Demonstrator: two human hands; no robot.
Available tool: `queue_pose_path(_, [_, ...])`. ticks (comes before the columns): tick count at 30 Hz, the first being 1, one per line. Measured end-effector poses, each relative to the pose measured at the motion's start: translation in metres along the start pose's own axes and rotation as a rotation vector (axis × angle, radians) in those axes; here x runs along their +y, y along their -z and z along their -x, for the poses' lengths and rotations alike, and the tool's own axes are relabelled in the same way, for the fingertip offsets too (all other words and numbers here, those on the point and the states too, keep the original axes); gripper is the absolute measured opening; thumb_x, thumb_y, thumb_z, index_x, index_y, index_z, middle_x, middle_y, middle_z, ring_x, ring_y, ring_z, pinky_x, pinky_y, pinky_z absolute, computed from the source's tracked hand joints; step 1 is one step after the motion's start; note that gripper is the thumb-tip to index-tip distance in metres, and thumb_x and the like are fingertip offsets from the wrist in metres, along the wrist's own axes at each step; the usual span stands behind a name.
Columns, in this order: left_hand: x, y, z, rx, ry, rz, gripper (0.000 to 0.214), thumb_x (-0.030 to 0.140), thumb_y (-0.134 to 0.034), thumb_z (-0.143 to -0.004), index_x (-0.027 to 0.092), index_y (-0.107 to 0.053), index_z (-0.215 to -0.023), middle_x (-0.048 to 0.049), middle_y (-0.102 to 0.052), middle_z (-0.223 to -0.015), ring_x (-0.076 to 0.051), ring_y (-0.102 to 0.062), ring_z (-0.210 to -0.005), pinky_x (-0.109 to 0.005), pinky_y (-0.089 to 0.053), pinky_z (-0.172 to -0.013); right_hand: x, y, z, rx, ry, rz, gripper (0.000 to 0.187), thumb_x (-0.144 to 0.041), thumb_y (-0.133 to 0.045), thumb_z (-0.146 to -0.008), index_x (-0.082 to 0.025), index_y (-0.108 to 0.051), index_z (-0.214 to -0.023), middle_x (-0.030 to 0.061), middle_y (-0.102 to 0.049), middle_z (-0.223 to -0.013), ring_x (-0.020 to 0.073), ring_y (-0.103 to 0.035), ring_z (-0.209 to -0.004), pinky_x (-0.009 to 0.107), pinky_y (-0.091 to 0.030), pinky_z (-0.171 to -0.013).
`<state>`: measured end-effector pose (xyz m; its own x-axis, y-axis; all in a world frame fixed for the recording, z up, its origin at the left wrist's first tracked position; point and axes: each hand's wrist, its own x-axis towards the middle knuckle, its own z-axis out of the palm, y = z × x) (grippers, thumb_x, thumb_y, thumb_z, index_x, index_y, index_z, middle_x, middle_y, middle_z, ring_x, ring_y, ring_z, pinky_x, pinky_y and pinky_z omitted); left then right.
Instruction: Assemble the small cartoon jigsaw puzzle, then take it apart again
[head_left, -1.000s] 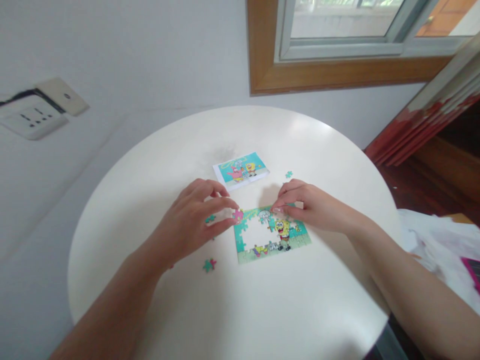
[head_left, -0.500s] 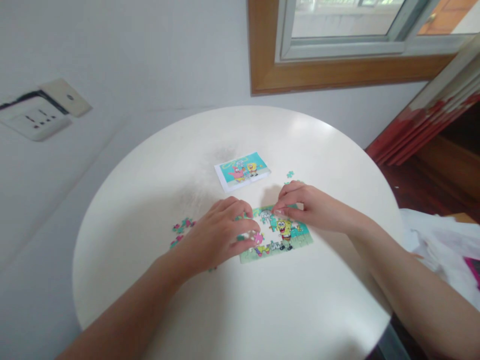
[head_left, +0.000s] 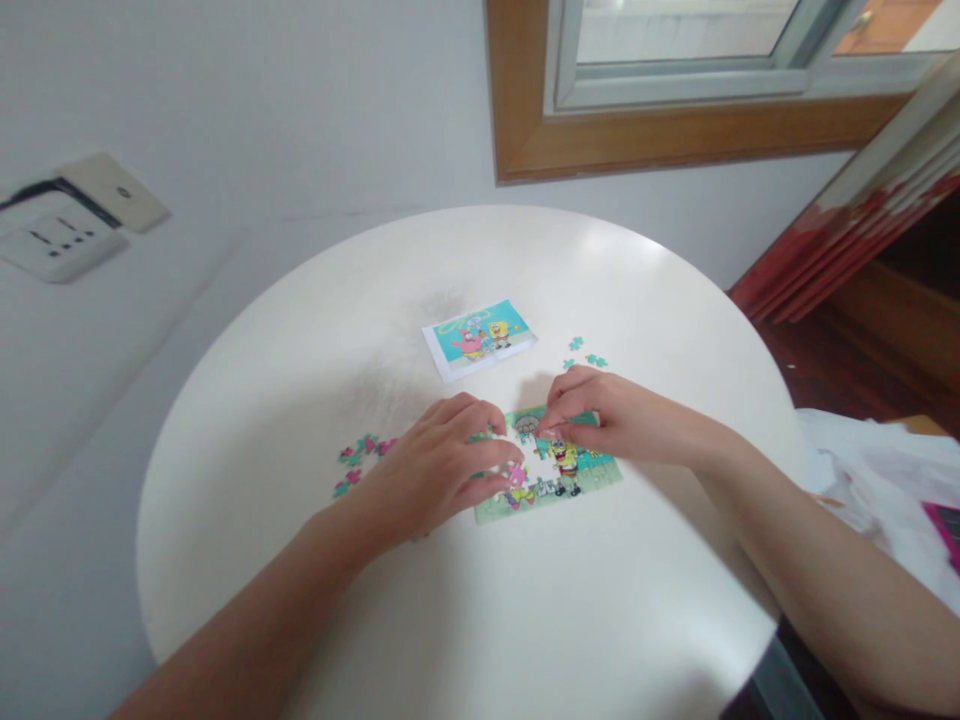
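A partly assembled jigsaw puzzle (head_left: 592, 480) with cartoon figures lies on the white round table, a bare gap in its middle. My right hand (head_left: 592, 412) pinches with thumb and index finger over its upper part, on what looks like a puzzle piece, mostly hidden by the fingertips. At the puzzle's left side, my left hand (head_left: 454, 455) rests with fingers curved and apart. Its thumb and index finger lie beside a pink puzzle piece (head_left: 517, 474), without visibly gripping it. Behind the puzzle is a picture card (head_left: 484, 340) showing the same figures.
Loose pink and teal pieces (head_left: 366, 445) lie left of my left hand, partly covered by it. Several teal pieces (head_left: 576, 343) sit beyond my right hand. The table (head_left: 465, 620) stands against a wall with a socket (head_left: 64, 235) and a window (head_left: 675, 90).
My right fingertips have moved slightly left and toward me over the puzzle's upper part. My left hand stays almost where it was. The view has shifted a little.
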<state>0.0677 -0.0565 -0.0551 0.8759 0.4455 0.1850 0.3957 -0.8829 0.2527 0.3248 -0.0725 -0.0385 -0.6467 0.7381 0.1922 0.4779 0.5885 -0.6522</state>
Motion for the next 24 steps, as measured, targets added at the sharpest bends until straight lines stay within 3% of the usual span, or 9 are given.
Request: queue_pose_path(24, [0.0003, 0.0004, -0.0007, -0.025, -0.060, -0.017, 0.017, 0.026, -0.060, -0.091, 0.028, -0.067, -0.105, -0.0051, -0.055, -0.109, -0.021, -0.049, -0.106, -0.038, -0.040, -0.097, -0.0004, 0.0008, 0.0004, -0.013, -0.020, 0.003, 0.019, -0.014, -0.057, -0.087, -0.018, -0.075, -0.093, 0.0050, -0.070, -0.085, 0.0161, -0.061, -0.083, 0.033, -0.045, -0.086])
